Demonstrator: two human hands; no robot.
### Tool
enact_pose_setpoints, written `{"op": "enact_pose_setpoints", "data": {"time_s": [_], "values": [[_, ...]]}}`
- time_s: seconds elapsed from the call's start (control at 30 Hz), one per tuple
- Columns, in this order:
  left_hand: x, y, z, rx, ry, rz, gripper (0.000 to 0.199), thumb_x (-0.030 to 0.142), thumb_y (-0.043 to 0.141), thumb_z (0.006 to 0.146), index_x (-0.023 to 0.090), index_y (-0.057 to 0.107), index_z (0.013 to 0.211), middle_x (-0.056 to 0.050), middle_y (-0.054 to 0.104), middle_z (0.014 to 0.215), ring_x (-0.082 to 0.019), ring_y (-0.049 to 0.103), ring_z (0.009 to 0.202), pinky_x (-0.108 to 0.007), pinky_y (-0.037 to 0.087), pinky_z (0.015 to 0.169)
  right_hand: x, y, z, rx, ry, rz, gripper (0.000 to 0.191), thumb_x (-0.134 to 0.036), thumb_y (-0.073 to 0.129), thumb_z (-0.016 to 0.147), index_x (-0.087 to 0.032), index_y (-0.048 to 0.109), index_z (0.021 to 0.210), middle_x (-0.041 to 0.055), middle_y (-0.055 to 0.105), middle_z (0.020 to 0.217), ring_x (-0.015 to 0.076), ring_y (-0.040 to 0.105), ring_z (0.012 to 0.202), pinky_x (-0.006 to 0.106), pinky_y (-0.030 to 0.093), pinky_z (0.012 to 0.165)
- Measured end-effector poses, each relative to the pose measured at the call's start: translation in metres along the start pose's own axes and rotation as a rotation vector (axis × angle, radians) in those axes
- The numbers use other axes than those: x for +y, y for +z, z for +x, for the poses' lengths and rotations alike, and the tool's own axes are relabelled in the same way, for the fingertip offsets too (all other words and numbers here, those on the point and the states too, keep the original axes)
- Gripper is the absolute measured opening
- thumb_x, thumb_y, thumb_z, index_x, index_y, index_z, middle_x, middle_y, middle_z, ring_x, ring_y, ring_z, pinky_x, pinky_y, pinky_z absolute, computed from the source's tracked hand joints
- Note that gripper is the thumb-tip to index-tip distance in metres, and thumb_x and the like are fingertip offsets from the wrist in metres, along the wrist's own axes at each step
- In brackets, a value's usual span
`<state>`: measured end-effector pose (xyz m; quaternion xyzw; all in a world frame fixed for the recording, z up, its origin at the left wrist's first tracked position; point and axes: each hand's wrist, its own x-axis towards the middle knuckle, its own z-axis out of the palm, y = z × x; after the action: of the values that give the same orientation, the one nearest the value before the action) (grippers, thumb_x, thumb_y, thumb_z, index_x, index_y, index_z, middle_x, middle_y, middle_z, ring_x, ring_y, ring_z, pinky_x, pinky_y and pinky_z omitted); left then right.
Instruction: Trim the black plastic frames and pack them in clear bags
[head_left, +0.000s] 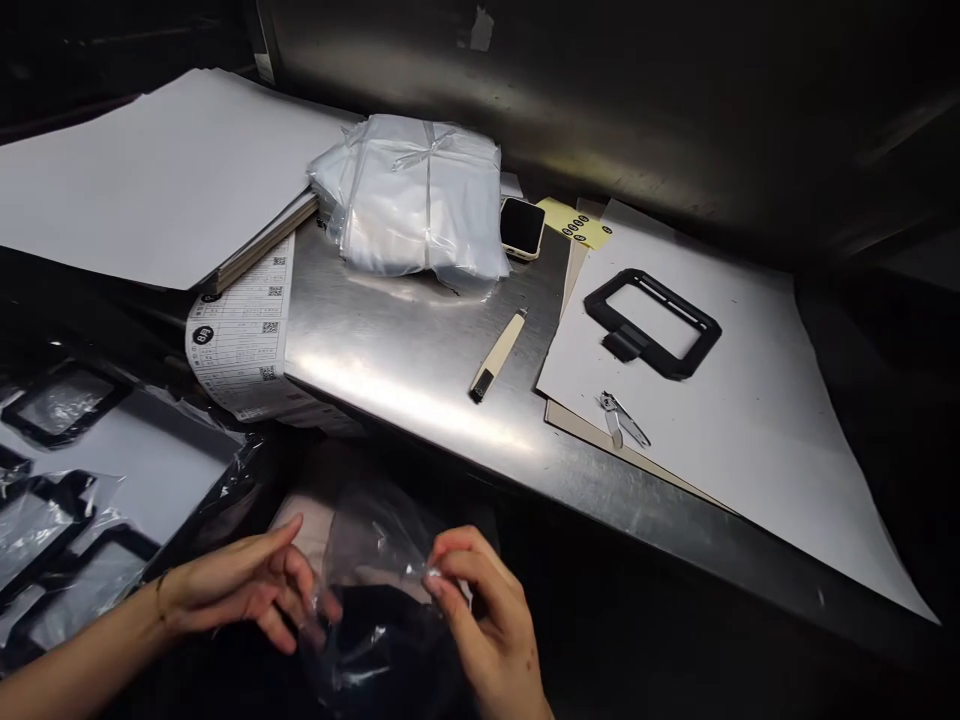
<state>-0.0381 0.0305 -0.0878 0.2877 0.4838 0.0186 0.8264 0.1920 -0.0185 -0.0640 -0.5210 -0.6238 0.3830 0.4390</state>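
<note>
A: Our progress?
B: We see several bagged frames (67,500) left of the bench (420,345); a black frame (664,357) atop it, unbagged.
A: Grip?
B: Right fingers (480,572) pinch a clear bag (382,620) before the bench; left fingers (298,572), loose, touch it.

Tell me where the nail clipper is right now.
In the head view, the nail clipper lies right of centre, at the near edge of the white sheet, just below the black frame.

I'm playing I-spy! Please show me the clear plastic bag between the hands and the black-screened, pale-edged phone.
Clear plastic bag (375,605): head view, middle of its film.
Black-screened, pale-edged phone (523,227): head view, on its screen.
</note>
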Motion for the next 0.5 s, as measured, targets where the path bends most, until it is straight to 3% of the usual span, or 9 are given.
{"op": "enact_pose_setpoints", "data": {"time_s": [0.07, 0.13, 0.23, 0.3, 0.4, 0.5], "values": [[-0.014, 0.001, 0.021, -0.110, -0.161, -0.186, 0.079, 0.077, 0.022, 0.066, 0.010, 0.063, 0.075, -0.017, 0.065, 0.079, -0.028, 0.062, 0.065, -0.039, 0.045, 0.054, -0.005, 0.011, -0.002, -0.076, -0.089, 0.033, 0.013, -0.024, 0.047, 0.085, -0.019, 0.050, 0.074, -0.0006, 0.054, 0.076, 0.0087, 0.052, 0.070, 0.019, 0.044, 0.061], [-0.026, 0.002, 0.050, -0.126, -0.192, -0.343, 0.078, 0.076, 0.022, 0.068, 0.010, 0.061, 0.080, -0.014, 0.065, 0.076, -0.024, 0.061, 0.061, -0.036, 0.046, 0.052, -0.001, 0.033, -0.007, -0.139, -0.190, 0.064, 0.023, -0.033, 0.046, 0.086, -0.019, 0.051, 0.069, -0.0006, 0.056, 0.071, 0.0085, 0.053, 0.066, 0.018, 0.045, 0.061], [-0.037, 0.004, 0.087, -0.039, -0.188, -0.540, 0.046, 0.054, 0.039, 0.081, 0.012, 0.058, 0.083, -0.003, 0.062, 0.073, -0.013, 0.059, 0.061, -0.028, 0.047, 0.057, 0.019, 0.069, -0.024, -0.157, -0.281, 0.088, 0.035, -0.041, 0.041, 0.086, -0.018, 0.053, 0.063, -0.0010, 0.057, 0.062, 0.0079, 0.052, 0.058, 0.018, 0.043, 0.054], [-0.039, 0.006, 0.099, 0.018, -0.189, -0.646, 0.029, 0.039, 0.045, 0.084, 0.012, 0.056, 0.087, -0.001, 0.061, 0.077, -0.010, 0.057, 0.062, -0.027, 0.048, 0.058, 0.035, 0.084, -0.043, -0.112, -0.274, 0.073, 0.030, -0.038, 0.046, 0.084, -0.018, 0.057, 0.065, -0.0012, 0.058, 0.063, 0.0084, 0.050, 0.057, 0.019, 0.040, 0.050], [-0.039, 0.004, 0.094, 0.065, -0.139, -0.796, 0.025, 0.034, 0.047, 0.084, 0.012, 0.056, 0.089, -0.002, 0.060, 0.080, -0.010, 0.057, 0.062, -0.026, 0.049, 0.056, 0.056, 0.083, -0.075, 0.035, -0.141, 0.070, 0.017, -0.030, 0.054, 0.079, -0.019, 0.060, 0.068, 0.0014, 0.061, 0.091, 0.0141, 0.052, 0.083, 0.028, 0.043, 0.068], [-0.042, 0.003, 0.075, 0.092, -0.055, -0.904, 0.023, 0.032, 0.048, 0.084, 0.012, 0.056, 0.083, 0.000, 0.060, 0.076, -0.009, 0.057, 0.061, -0.026, 0.049, 0.057, 0.074, 0.067, -0.092, 0.193, 0.165, 0.143, 0.010, -0.022, 0.055, 0.080, -0.017, 0.060, 0.074, 0.0031, 0.052, 0.112, 0.0188, 0.044, 0.104, 0.041, 0.035, 0.088]]}}
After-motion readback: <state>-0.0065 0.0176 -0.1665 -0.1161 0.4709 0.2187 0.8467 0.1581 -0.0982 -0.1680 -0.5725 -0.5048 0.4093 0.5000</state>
